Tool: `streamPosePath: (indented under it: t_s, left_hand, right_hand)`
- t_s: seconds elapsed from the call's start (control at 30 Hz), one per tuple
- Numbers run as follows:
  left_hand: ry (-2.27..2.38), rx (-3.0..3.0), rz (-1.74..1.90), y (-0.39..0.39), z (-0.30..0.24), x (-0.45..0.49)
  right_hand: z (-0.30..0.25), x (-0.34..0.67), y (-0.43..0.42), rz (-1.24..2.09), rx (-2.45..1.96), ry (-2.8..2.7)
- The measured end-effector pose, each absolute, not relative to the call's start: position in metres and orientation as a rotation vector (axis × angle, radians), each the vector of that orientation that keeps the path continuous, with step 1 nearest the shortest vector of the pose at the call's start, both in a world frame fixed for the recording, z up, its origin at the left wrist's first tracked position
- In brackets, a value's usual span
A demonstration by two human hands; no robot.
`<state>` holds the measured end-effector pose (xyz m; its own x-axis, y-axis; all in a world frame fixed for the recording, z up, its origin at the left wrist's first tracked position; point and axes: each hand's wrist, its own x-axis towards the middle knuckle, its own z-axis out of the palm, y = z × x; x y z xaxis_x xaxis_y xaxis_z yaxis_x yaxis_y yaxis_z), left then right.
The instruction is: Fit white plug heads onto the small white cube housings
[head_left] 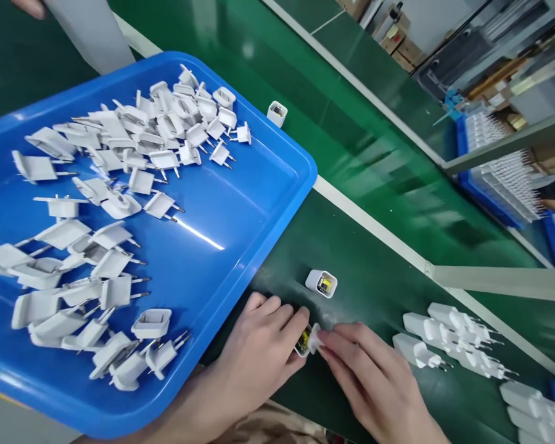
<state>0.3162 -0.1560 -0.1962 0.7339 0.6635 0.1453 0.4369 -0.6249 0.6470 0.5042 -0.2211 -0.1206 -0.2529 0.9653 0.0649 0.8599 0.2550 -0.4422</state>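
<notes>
My left hand [266, 342] is closed around a white charger housing [302, 343], whose open end shows yellow and dark parts inside. Pinched in the fingers of my right hand [374, 376] is a white plug cap [314, 338], held right at that open end. Whether the two pieces touch I cannot tell. Just beyond my hands, another open charger housing [321, 283] lies on the green table with a yellow part showing. To the left, a blue tray [240, 203] holds many loose white plug caps [161, 123] with metal pins.
Several white chargers with plugs [448, 333] stand in rows at the right. One more open housing [277, 113] lies beyond the tray near a white rail [374, 228]. Across the way, a blue tray of plugs [499, 166] and cardboard boxes [398, 43] are visible. A person's fingers [30, 7] show at the upper left.
</notes>
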Motion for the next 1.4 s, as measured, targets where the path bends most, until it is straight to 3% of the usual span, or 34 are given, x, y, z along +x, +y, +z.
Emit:
streamPosePath:
  t_s: [0.13,0.3,1.17,1.4]
  left_hand:
    - [0.840,2.302,0.457,-0.159,-0.200,0.316]
    - [0.839,2.268,0.473,-0.158,-0.197,0.315]
    - [0.830,2.311,0.486,-0.156,-0.192,0.316]
    - [0.887,2.349,0.576,-0.159,-0.197,0.317]
  right_hand:
    - [-0.121,0.498,-0.218,0.346,-1.789,-2.266]
    - [-0.121,0.500,-0.223,0.549,-1.712,-2.248]
    - [-0.127,0.486,-0.219,0.313,-1.733,-2.446]
    - [-0.105,0.561,-0.231,-0.052,-2.227,-2.427]
